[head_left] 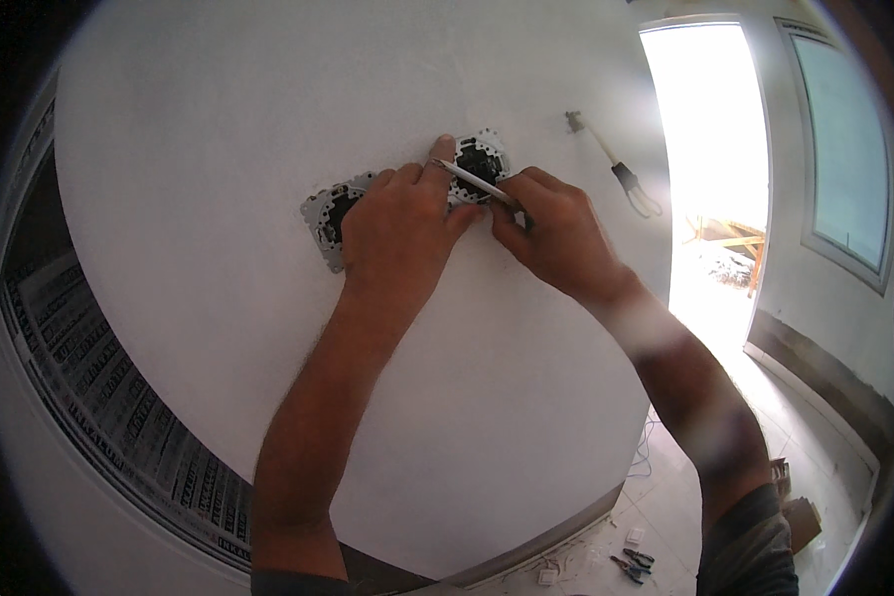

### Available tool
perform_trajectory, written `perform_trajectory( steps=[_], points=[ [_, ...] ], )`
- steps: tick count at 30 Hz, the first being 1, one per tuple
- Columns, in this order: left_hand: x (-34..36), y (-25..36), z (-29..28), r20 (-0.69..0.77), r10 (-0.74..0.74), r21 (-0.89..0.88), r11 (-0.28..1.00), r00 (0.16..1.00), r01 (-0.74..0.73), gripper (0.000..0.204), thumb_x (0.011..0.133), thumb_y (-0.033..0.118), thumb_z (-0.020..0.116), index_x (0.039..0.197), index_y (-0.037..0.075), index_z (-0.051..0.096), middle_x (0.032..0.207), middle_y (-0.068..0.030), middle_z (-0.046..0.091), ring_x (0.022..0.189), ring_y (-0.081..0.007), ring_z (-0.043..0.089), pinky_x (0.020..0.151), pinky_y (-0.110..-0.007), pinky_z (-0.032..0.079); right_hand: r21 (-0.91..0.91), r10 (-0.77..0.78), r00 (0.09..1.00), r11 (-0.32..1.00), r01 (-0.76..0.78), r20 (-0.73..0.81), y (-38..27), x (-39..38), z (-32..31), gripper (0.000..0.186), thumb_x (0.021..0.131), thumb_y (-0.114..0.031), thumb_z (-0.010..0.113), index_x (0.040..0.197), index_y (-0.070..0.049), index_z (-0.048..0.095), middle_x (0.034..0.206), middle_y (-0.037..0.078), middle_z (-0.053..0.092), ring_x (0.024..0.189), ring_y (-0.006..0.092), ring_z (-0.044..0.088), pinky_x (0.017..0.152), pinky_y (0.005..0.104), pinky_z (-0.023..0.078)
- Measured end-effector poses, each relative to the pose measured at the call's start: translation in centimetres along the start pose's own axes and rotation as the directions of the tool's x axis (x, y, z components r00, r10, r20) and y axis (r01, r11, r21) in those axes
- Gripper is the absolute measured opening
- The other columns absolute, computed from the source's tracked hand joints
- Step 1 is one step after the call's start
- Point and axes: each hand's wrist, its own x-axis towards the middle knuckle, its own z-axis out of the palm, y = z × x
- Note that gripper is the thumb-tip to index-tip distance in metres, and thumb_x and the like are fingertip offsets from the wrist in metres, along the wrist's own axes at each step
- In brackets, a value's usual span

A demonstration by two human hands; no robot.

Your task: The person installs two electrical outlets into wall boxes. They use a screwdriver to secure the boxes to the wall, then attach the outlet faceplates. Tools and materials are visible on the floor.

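Two metal-framed electrical socket or switch mechanisms sit side by side on a white wall. The left mechanism (320, 221) is partly covered by my left hand (397, 223). That hand grips around the near edge of the right mechanism (482, 159), its index finger along the upper part and its thumb below. In my right hand (556, 223), the fingers are closed round the handle of a screwdriver (482, 184). Its pale shaft slants up and left across the right mechanism, the tip close to my left index finger. The contact at the tip cannot be made out.
A pale, dark-sleeved cable-like length (614, 164) sticks out from the wall at right. Beyond it stand a bright doorway (710, 149) and a window (849, 149). Pliers (631, 566) and small white pieces lie on the tiled floor; cardboard (802, 521) is nearby. A dark printed-film-covered panel (119, 397) runs at left.
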Motion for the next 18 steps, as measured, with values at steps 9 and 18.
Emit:
perform_trajectory(
  steps=[9,18],
  points=[
    [-0.08,-0.15,0.03,0.014,0.000,-0.003,1.000,1.000,0.000,0.079,0.086,0.050,0.077,0.150,0.011,0.051,0.119,-0.0173,0.072,0.109,-0.0285,0.071,0.087,-0.040,0.059,-0.004,-0.017,0.999,1.000,0.017,0.029,0.08,0.32,-0.08,0.010,0.094,-0.009,0.067,0.096,0.000,0.068,0.093,0.015,0.067,0.074,0.0296,0.070,0.068,0.0414,0.058],
    [-0.01,-0.14,0.14,0.020,0.008,0.033,0.999,1.000,-0.009,0.081,0.087,0.051,0.076,0.152,0.011,0.049,0.118,-0.0161,0.073,0.105,-0.0264,0.072,0.086,-0.039,0.059,0.000,-0.034,0.997,0.999,0.034,0.066,0.17,0.36,-0.17,0.013,0.095,-0.009,0.067,0.105,-0.001,0.068,0.097,0.015,0.068,0.078,0.0284,0.071,0.071,0.0400,0.059]
  ],
)
